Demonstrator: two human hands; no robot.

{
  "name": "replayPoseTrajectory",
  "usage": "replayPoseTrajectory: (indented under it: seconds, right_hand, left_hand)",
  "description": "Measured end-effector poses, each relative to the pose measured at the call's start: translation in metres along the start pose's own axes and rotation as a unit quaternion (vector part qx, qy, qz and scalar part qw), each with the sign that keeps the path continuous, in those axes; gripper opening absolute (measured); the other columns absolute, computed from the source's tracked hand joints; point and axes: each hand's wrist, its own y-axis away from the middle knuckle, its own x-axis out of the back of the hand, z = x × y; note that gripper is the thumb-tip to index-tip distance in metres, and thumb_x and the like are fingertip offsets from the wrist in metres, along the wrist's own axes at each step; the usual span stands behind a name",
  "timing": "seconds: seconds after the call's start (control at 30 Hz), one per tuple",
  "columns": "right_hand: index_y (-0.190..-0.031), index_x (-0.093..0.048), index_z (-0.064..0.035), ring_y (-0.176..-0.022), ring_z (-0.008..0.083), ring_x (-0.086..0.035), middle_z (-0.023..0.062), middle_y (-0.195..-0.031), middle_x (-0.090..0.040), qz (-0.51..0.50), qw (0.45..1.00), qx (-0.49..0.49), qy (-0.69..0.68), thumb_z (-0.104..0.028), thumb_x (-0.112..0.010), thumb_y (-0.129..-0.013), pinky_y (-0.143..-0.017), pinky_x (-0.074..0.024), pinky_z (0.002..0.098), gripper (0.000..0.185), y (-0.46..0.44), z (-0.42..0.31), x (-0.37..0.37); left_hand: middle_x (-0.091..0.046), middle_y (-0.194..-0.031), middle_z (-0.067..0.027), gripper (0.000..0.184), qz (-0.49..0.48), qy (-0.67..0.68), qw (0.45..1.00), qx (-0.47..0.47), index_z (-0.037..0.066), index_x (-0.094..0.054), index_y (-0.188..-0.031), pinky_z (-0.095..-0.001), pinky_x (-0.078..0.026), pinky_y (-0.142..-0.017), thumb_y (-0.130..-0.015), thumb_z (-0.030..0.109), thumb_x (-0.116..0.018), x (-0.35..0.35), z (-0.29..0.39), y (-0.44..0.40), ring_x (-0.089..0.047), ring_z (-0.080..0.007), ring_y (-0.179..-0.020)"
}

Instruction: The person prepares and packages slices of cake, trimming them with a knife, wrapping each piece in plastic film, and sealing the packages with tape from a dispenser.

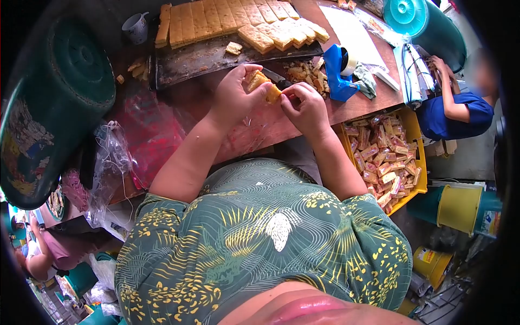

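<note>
Cake slice (259, 81), golden and rough-textured, is held above the table (352, 111), inside its near edge. Fingers of the left hand (234, 98) pinch its sides; those of the right hand (307, 108) are pressed together at its end, their exact hold unclear. Behind, a dark, crumb-strewn tray (184, 64) carries oblong slabs (211, 19), a blue tape dispenser (338, 81) just beside. Bare wood separates the dispenser from the near edge, where a yellow crate (421, 181) holds film-wrapped pieces (384, 157).
</note>
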Motion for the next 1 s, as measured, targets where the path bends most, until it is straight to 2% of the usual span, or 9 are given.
replayPoseTrajectory:
  seconds: [0.13, 0.3, 0.4, 0.43, 0.63, 0.83, 0.93, 0.97, 1.0]
  right_hand:
    - [-0.087, -0.073, -0.0034, -0.086, 0.0295, -0.071, 0.0128, -0.092, -0.071, 0.018, 0.997, -0.036, 0.068, -0.019, -0.074, -0.088, -0.079, -0.058, 0.0389, 0.016, -0.007, 0.01, 0.012]
    - [-0.103, -0.074, -0.0082, -0.098, 0.0323, -0.069, 0.0099, -0.107, -0.07, 0.159, 0.97, 0.116, 0.146, -0.017, -0.077, -0.086, -0.086, -0.055, 0.0448, 0.019, -0.013, 0.01, 0.013]
    - [-0.114, -0.073, -0.012, -0.105, 0.0312, -0.067, 0.0079, -0.113, -0.069, 0.037, 0.986, 0.158, 0.028, -0.019, -0.08, -0.084, -0.091, -0.0523, 0.046, 0.031, -0.003, -0.006, 0.003]
    - [-0.115, -0.073, -0.0137, -0.11, 0.0286, -0.065, 0.0071, -0.116, -0.068, 0.031, 0.982, 0.177, 0.062, -0.023, -0.083, -0.083, -0.095, -0.0501, 0.0441, 0.035, 0.002, -0.012, -0.001]
    - [-0.104, -0.077, -0.0195, -0.094, 0.0223, -0.065, -0.0013, -0.101, -0.07, 0.056, 0.968, 0.222, 0.105, -0.022, -0.082, -0.083, -0.083, -0.0495, 0.0381, 0.022, -0.001, -0.007, -0.014]
    - [-0.09, -0.076, -0.0166, -0.086, 0.0228, -0.068, 0.0012, -0.091, -0.072, 0.054, 0.968, 0.231, 0.084, -0.016, -0.083, -0.081, -0.078, -0.0501, 0.0375, 0.011, -0.005, -0.009, -0.002]
    - [-0.086, -0.074, -0.0145, -0.082, 0.0237, -0.069, 0.0031, -0.086, -0.073, 0.09, 0.97, 0.214, 0.07, -0.013, -0.083, -0.081, -0.076, -0.0509, 0.0387, 0.01, -0.015, 0.004, 0.02]
    - [-0.081, -0.073, -0.0131, -0.077, 0.0249, -0.069, 0.0028, -0.079, -0.073, 0.128, 0.97, 0.192, 0.081, -0.011, -0.083, -0.079, -0.076, -0.0516, 0.0388, 0.011, -0.019, 0.005, 0.028]
    - [-0.09, -0.076, -0.0129, -0.091, 0.0276, -0.07, 0.0068, -0.098, -0.076, 0.101, 0.977, 0.149, 0.114, -0.013, -0.083, -0.08, -0.084, -0.0531, 0.04, 0.012, -0.019, 0.021, 0.039]
  left_hand:
    - [-0.069, -0.101, -0.0045, 0.044, 0.026, -0.004, 1.0, -0.008, 0.001, -0.063, -0.128, -0.0255, -0.056, -0.079, -0.093, 0.018, -0.081, -0.002, -0.01, -0.001, -0.064, -0.0087, -0.088]
    - [-0.068, -0.1, -0.0051, 0.042, 0.059, -0.007, 0.998, 0.02, -0.001, -0.063, -0.126, -0.0254, -0.055, -0.078, -0.093, 0.018, -0.08, -0.003, -0.012, -0.001, -0.063, -0.0086, -0.087]
    - [-0.068, -0.101, -0.0057, 0.041, 0.073, -0.017, 0.997, 0.036, -0.001, -0.062, -0.125, -0.0247, -0.055, -0.077, -0.094, 0.019, -0.079, -0.004, -0.023, -0.004, -0.063, -0.0087, -0.087]
    - [-0.067, -0.102, -0.0058, 0.04, 0.069, 0.017, 0.996, 0.047, 0.0, -0.061, -0.125, -0.0247, -0.055, -0.078, -0.095, 0.019, -0.079, -0.005, -0.027, -0.005, -0.063, -0.0089, -0.088]
    - [-0.066, -0.106, -0.0062, 0.04, 0.055, 0.122, 0.983, 0.128, 0.001, -0.058, -0.127, -0.0248, -0.056, -0.081, -0.097, 0.018, -0.077, -0.008, -0.028, -0.006, -0.064, -0.0098, -0.092]
    - [-0.065, -0.109, -0.0058, 0.04, 0.078, 0.173, 0.973, 0.128, 0.001, -0.058, -0.128, -0.0253, -0.056, -0.086, -0.097, 0.017, -0.077, -0.004, -0.031, -0.003, -0.064, -0.0104, -0.097]
    - [-0.065, -0.111, -0.0059, 0.04, 0.084, 0.172, 0.972, 0.134, 0.0, -0.058, -0.129, -0.0258, -0.055, -0.088, -0.097, 0.016, -0.077, 0.0, -0.029, -0.001, -0.064, -0.0106, -0.098]
    - [-0.065, -0.112, -0.006, 0.04, 0.084, 0.175, 0.972, 0.132, 0.0, -0.058, -0.129, -0.0258, -0.055, -0.088, -0.097, 0.016, -0.077, 0.002, -0.027, 0.001, -0.064, -0.0107, -0.099]
    - [-0.065, -0.112, -0.0061, 0.041, 0.081, 0.178, 0.972, 0.129, 0.0, -0.058, -0.129, -0.0258, -0.055, -0.089, -0.097, 0.015, -0.077, 0.002, -0.026, 0.002, -0.064, -0.0107, -0.099]
